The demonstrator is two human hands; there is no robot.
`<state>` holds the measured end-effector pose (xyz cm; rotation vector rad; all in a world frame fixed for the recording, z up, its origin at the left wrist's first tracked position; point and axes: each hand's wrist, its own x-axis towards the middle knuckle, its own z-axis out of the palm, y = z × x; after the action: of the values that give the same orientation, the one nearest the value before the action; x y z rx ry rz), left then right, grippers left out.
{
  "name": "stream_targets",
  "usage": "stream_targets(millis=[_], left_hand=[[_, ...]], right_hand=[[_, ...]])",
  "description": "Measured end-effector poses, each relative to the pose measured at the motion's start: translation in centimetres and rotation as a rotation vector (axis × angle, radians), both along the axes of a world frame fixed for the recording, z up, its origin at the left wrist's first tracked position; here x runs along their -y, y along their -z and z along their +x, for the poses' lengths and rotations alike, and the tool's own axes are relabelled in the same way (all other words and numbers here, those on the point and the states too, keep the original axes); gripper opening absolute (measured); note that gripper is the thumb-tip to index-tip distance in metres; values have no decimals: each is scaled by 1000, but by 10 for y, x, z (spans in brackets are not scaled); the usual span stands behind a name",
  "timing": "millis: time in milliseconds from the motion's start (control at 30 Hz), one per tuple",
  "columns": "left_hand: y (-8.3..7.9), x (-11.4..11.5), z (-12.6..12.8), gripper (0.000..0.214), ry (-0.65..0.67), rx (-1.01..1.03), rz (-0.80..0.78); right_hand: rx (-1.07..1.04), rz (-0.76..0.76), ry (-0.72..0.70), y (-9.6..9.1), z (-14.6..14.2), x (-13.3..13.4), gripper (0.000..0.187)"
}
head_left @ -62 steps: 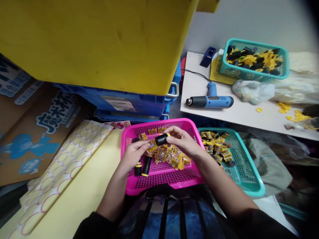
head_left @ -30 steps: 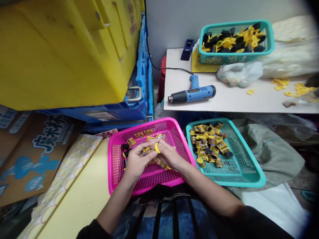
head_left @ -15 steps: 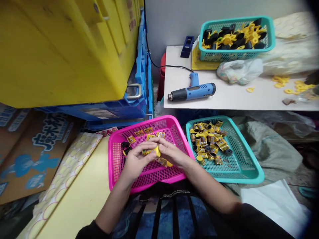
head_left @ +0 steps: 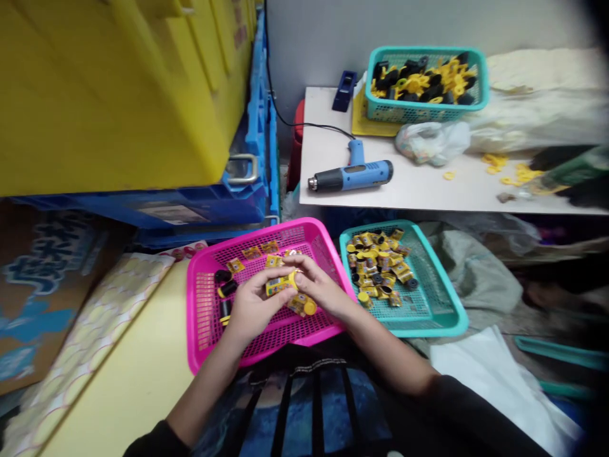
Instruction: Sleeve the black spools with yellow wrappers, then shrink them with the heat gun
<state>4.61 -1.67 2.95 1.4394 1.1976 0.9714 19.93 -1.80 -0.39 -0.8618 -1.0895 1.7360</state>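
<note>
My left hand [head_left: 250, 306] and my right hand [head_left: 318, 289] meet over the pink basket [head_left: 204, 320] on my lap. Both pinch one small yellow piece with an orange-yellow sticker [head_left: 280, 283] between the fingertips. Under the hands lie loose yellow packets [head_left: 259, 250] and a yellow cap [head_left: 309, 307]. A few black tubes with yellow ends [head_left: 225, 290] lie at the basket's left side.
A teal basket [head_left: 440, 314] of wrapped yellow pieces sits right of the pink one. A white table [head_left: 428, 187] holds a blue heat gun [head_left: 352, 175], a plastic bag and another teal basket [head_left: 423, 111]. Yellow and blue crates [head_left: 143, 95] stand at left.
The view has swung, shifting everything left. My hands came together lower in the pink basket; the black tube held two seconds ago is gone and they now pinch a small yellow piece.
</note>
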Motion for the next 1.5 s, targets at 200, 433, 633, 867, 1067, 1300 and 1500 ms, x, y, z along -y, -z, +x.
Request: stream_targets(millis=[200,433,633,867,1067,1300,1500], left_hand=[[4,-2,10,49,156,-231,285],[17,-17,-42,28,-232,-47,-49],[21,-18,-74,32,-394,25,-126],[31,-6,-90,29,-322,41,-160],[50,-10,-97,23,-116,-307,-81],[59,-14,-94,26,-87,-570,-100],[52,-8,-108,22,-317,-359,-165]], right_hand=[[712,249,475,-29,70,30,30],[1461,401,523,-28,119,30,40],[1409,427,-167,-15,-7,-43,26],[1641,263,-284,36,-53,-90,26],[1798,165,-189,23,-27,-83,31],[1527,360,-464,33,-87,-60,19],[1347,305,-488,57,-89,-67,14]])
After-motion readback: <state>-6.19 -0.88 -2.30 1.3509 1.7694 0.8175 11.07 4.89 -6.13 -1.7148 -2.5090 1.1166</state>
